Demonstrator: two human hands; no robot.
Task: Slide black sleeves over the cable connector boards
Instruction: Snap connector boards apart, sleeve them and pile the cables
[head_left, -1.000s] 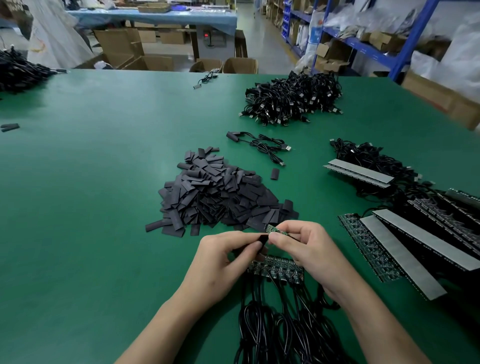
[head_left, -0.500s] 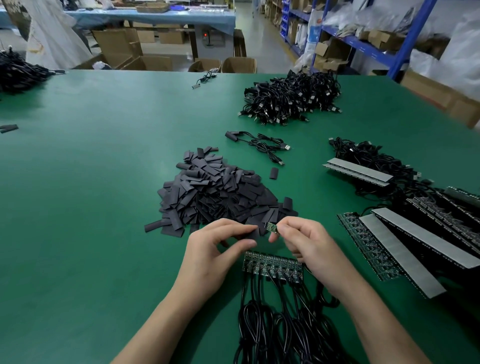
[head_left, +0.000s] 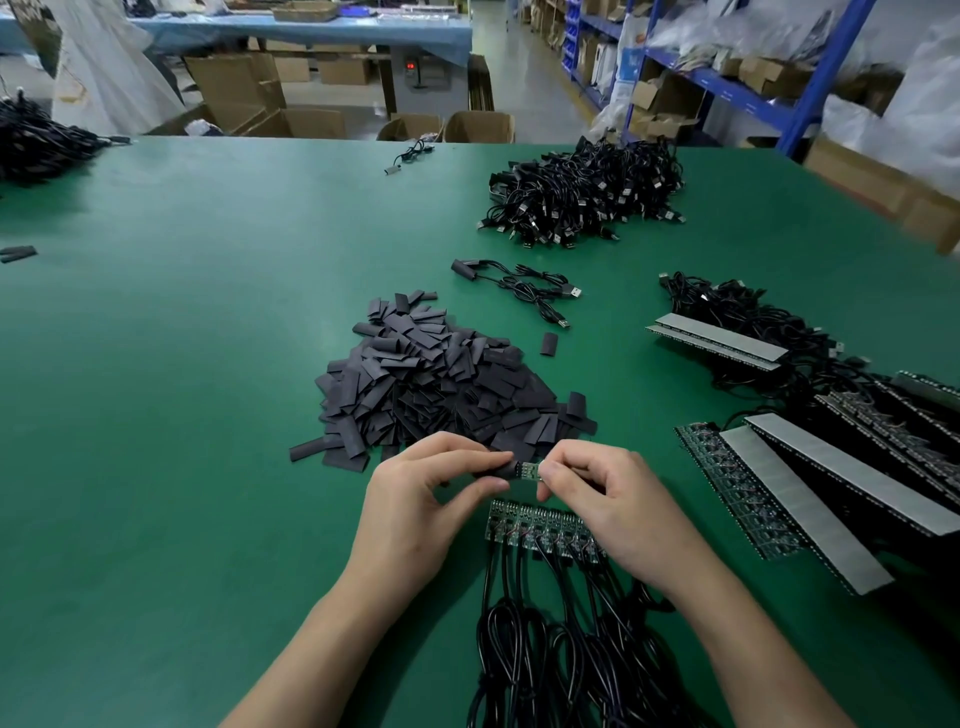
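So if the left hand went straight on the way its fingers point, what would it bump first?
Probably the small green board pinched by the right hand. The left hand points its black sleeve straight at it; they look very close, maybe already touching.

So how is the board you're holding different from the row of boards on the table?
The held board is alone, pinched in the right hand; the row of boards lies side by side. The held board meets a black sleeve; the row of boards is bare. Both are green.
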